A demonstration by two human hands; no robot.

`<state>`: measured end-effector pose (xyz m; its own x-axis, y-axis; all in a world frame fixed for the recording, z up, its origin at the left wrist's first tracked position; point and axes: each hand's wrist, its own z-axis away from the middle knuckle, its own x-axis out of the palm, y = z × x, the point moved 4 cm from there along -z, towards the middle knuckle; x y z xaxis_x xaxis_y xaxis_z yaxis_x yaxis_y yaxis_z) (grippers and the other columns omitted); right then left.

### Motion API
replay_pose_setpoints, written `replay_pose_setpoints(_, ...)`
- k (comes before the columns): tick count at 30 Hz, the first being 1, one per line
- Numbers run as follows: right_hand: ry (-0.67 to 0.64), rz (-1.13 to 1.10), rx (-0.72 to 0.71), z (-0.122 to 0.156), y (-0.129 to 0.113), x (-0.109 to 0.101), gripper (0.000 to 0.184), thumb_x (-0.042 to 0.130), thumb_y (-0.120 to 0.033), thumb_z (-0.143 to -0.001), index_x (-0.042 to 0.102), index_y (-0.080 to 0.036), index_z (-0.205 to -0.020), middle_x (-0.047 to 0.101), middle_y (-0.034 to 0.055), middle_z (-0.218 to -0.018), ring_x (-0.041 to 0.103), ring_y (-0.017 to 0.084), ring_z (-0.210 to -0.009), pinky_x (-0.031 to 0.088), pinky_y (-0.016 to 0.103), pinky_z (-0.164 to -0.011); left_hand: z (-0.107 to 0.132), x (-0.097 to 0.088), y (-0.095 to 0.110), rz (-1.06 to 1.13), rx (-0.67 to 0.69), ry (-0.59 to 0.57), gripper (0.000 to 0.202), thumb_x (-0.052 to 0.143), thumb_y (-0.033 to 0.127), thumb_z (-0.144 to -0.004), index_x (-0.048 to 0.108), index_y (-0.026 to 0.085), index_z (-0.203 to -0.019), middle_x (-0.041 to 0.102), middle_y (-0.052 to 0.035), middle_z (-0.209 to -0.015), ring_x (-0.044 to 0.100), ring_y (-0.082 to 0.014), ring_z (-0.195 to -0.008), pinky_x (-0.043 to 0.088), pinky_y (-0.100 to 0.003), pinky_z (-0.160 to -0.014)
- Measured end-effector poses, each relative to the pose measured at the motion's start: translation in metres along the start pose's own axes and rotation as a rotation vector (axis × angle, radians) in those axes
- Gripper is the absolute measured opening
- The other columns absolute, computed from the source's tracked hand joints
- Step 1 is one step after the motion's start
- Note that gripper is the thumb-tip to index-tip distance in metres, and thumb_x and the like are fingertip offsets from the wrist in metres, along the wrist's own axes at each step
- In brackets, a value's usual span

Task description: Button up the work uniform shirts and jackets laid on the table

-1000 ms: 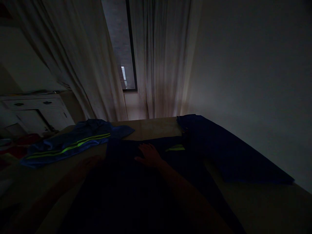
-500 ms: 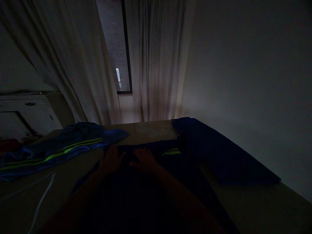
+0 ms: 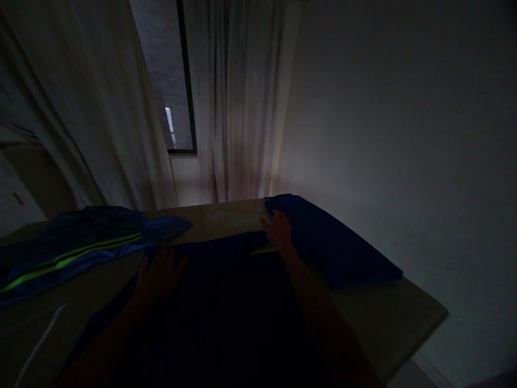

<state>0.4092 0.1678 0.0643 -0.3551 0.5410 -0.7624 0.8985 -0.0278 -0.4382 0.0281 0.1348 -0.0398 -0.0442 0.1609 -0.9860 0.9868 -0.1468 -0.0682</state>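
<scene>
A dark blue garment (image 3: pixel 226 302) lies spread on the table in front of me, its details mostly lost in the dark. My left hand (image 3: pixel 159 274) rests flat on its upper left part, fingers spread. Near the garment's upper right, beside a short yellow-green strip (image 3: pixel 262 250), is my right hand (image 3: pixel 278 230). It touches or hovers over the cloth where a dark blue piece (image 3: pixel 331 245) extends rightward; whether that piece is joined to the garment is too dark to see. The right fingers are dim and partly hidden.
A blue garment with yellow-green stripes (image 3: pixel 97 237) lies at the left of the table. Nearer me on that side is a thin white strip (image 3: pixel 42 342). Curtains (image 3: pixel 238 108) and a window stand behind; a pale wall (image 3: pixel 375 134) borders the table's right side.
My right hand has moved right and slightly up, away from the left hand, to the garment's upper right. My left hand stays flat on the cloth. The view has turned to the right.
</scene>
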Motion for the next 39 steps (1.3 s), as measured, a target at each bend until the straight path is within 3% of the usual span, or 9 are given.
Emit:
replay_pose_setpoints(5, -0.116, 0.277, 0.262, 0.009, 0.119, -0.044, 0.066, 0.069, -0.059, -0.084, 0.062, -0.008, -0.124, 0.065, 0.0272, -0.124, 0.06, 0.041, -0.12, 0.046, 0.051, -0.098, -0.003, -0.004, 0.001, 0.108, -0.063, 0.061, 0.063, 0.037, 0.045, -0.089, 0.057, 0.017, -0.141, 0.051, -0.0193, -0.151, 0.037, -0.0398, -0.146, 0.02, -0.067, -0.117)
replay_pose_setpoints(9, -0.135, 0.055, 0.174, 0.024, 0.155, -0.039, 0.046, 0.068, -0.041, -0.085, 0.067, -0.016, -0.124, 0.07, 0.0179, -0.121, 0.066, 0.033, -0.115, 0.05, 0.044, -0.098, -0.002, -0.001, -0.002, 0.133, -0.074, 0.113, 0.061, 0.038, 0.044, -0.089, 0.059, 0.017, -0.139, 0.054, -0.0193, -0.148, 0.042, -0.0392, -0.142, 0.023, -0.066, -0.117)
replay_pose_setpoints(15, -0.125, -0.204, -0.102, 0.031, 0.11, -0.04, 0.041, 0.054, -0.026, -0.091, 0.066, -0.023, -0.13, 0.069, 0.0086, -0.129, 0.062, 0.025, -0.122, 0.045, 0.041, -0.108, -0.005, -0.025, 0.03, 0.137, 0.012, 0.302, 0.057, 0.027, 0.032, -0.097, 0.054, 0.006, -0.14, 0.052, -0.0209, -0.149, 0.052, -0.0334, -0.135, 0.026, -0.058, -0.12)
replay_pose_setpoints(20, -0.399, -0.398, -0.494, 0.066, 0.048, -0.034, 0.038, 0.054, -0.014, -0.087, 0.074, -0.027, -0.116, 0.072, 0.0049, -0.118, 0.064, 0.023, -0.114, 0.044, 0.042, -0.106, -0.023, -0.042, 0.157, 0.272, 0.333, 0.277, 0.053, 0.032, 0.037, -0.102, 0.047, 0.017, -0.149, 0.049, -0.0112, -0.154, 0.048, -0.025, -0.141, 0.033, -0.046, -0.119)
replay_pose_setpoints(25, -0.577, -0.314, -0.42, 0.079, 0.052, -0.02, 0.044, 0.059, -0.022, -0.088, 0.066, -0.026, -0.131, 0.072, 0.0054, -0.113, 0.065, 0.023, -0.107, 0.047, 0.039, -0.1, -0.023, -0.028, 0.249, 0.338, 0.481, 0.157, 0.047, 0.04, 0.038, -0.101, 0.058, 0.017, -0.14, 0.057, -0.0172, -0.146, 0.047, -0.0319, -0.141, 0.028, -0.058, -0.119)
replay_pose_setpoints(28, -0.536, -0.349, -0.273, 0.073, 0.063, -0.014, 0.055, 0.056, -0.041, -0.096, 0.051, -0.021, -0.148, 0.072, 0.0061, -0.102, 0.067, 0.021, -0.089, 0.053, 0.036, -0.086, -0.017, -0.024, 0.257, 0.346, 0.499, 0.18, 0.047, 0.038, 0.045, -0.103, 0.071, 0.019, -0.122, 0.07, -0.0159, -0.127, 0.055, -0.0322, -0.131, 0.025, -0.059, -0.12)
replay_pose_setpoints(31, -0.388, -0.293, -0.258, 0.069, 0.06, -0.01, 0.062, 0.048, -0.054, -0.1, 0.044, -0.021, -0.153, 0.064, 0.0133, -0.132, 0.06, 0.026, -0.119, 0.045, 0.042, -0.105, -0.013, -0.028, 0.255, 0.389, 0.545, 0.2, 0.05, 0.036, 0.051, -0.103, 0.068, 0.019, -0.125, 0.069, -0.0146, -0.13, 0.055, -0.0302, -0.131, 0.021, -0.057, -0.122)
replay_pose_setpoints(34, -0.457, -0.194, -0.356, 0.075, 0.049, 0.005, 0.056, 0.038, -0.055, -0.104, 0.049, -0.026, -0.15, 0.048, 0.0106, -0.154, 0.042, 0.027, -0.143, 0.029, 0.048, -0.119, -0.011, -0.034, 0.256, 0.399, 0.565, 0.162, 0.046, 0.043, 0.048, -0.101, 0.068, 0.018, -0.123, 0.069, -0.0158, -0.127, 0.059, -0.0319, -0.126, 0.03, -0.058, -0.116)
replay_pose_setpoints(39, -0.533, -0.218, -0.408, 0.079, 0.051, 0.023, 0.056, 0.019, -0.045, -0.108, 0.056, -0.022, -0.145, 0.053, 0.0085, -0.151, 0.044, 0.022, -0.143, 0.03, 0.045, -0.12, -0.009, -0.051, 0.255, 0.409, 0.521, 0.176, 0.034, 0.046, 0.041, -0.097, 0.072, 0.019, -0.092, 0.073, -0.012, -0.089, 0.069, -0.0261, -0.086, 0.05, -0.044, -0.086)
